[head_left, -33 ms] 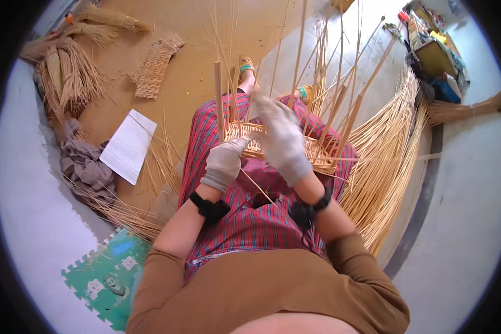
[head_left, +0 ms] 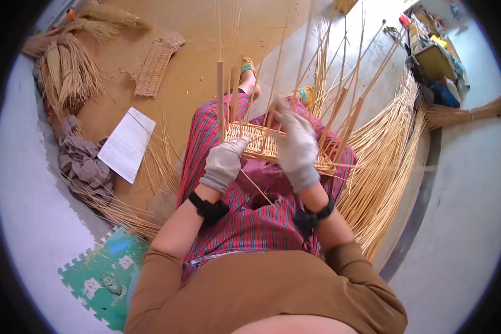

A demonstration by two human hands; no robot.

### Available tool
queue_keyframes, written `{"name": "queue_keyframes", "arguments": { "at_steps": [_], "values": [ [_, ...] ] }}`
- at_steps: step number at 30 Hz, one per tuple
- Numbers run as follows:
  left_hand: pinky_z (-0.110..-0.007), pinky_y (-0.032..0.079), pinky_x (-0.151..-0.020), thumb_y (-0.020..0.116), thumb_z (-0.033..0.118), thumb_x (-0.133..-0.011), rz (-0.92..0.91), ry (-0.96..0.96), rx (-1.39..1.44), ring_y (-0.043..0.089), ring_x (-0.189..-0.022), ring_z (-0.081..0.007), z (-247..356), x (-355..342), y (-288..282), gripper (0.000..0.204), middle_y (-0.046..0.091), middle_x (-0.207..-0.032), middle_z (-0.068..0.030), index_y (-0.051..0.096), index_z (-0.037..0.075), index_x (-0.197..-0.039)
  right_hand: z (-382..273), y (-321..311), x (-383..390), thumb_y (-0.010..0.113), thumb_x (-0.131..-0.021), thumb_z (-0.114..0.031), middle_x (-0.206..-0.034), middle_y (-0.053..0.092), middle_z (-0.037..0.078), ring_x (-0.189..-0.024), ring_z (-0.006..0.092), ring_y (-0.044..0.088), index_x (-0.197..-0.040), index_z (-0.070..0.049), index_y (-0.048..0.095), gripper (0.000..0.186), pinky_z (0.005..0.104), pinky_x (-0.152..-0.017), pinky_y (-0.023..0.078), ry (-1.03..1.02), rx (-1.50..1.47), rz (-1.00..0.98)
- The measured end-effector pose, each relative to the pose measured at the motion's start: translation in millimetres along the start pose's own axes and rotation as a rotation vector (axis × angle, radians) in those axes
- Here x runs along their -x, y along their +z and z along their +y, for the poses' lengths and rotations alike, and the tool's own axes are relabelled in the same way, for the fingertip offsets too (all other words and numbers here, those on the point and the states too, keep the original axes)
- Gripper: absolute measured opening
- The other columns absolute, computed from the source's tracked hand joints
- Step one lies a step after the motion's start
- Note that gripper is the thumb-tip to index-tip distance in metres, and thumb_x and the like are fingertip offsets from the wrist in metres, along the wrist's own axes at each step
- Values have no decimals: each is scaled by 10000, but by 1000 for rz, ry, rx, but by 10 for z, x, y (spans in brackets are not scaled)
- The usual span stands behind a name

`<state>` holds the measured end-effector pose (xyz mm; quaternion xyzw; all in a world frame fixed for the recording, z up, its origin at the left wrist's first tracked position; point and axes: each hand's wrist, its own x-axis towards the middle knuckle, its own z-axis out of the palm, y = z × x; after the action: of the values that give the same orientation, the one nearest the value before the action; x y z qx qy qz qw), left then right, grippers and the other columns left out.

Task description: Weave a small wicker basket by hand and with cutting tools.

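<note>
A partly woven wicker basket (head_left: 264,146) rests across my lap, with pale woven canes and wooden stakes (head_left: 221,100) standing up from it. Thin uprights rise between the stakes. My left hand (head_left: 224,161), in a whitish work glove, grips the basket's near left edge, its fingertips pressed on the weave. One loose cane (head_left: 257,185) hangs below that hand. Over the right half of the basket is my right hand (head_left: 298,146), gloved too. Its fingers are smeared by motion, so their hold cannot be made out. A pale strand (head_left: 389,166) stretches off to the right.
A long bundle of canes (head_left: 387,161) lies at my right. To the left are a white board (head_left: 128,145), a grey cloth (head_left: 83,158) and a green foam mat (head_left: 103,278). Farther off lie a woven panel (head_left: 157,67) and cane bundles (head_left: 75,75). Cluttered shelving (head_left: 437,61) stands far right.
My right hand has shifted a little to the right, uncovering more of the weave in the middle. My left hand keeps its place on the basket edge.
</note>
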<state>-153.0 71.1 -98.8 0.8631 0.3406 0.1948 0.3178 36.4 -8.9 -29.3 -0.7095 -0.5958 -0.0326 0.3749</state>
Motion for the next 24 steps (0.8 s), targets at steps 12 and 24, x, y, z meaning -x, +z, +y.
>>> {"name": "queue_keyframes", "arguments": {
  "at_steps": [12,24],
  "values": [
    [-369,578,-878,541,162,-1012,-134,-182,124,740,-997,-300,64,-114,-56,275,753,-1107,-168,726,55,-1185,-112,100,440,660,-830,-136,-1195,594,76,-1097,308,566,-1330,-136,668,501,452,-923,477,-6,326,-306],
    [-357,551,-856,624,190,-952,-160,4,-89,705,-937,-286,205,-116,-259,270,736,-1000,-85,718,119,-1195,-85,-68,385,771,-856,-344,-925,696,141,-922,351,666,-1350,-113,602,571,483,-834,498,54,300,-460]
  ]
}}
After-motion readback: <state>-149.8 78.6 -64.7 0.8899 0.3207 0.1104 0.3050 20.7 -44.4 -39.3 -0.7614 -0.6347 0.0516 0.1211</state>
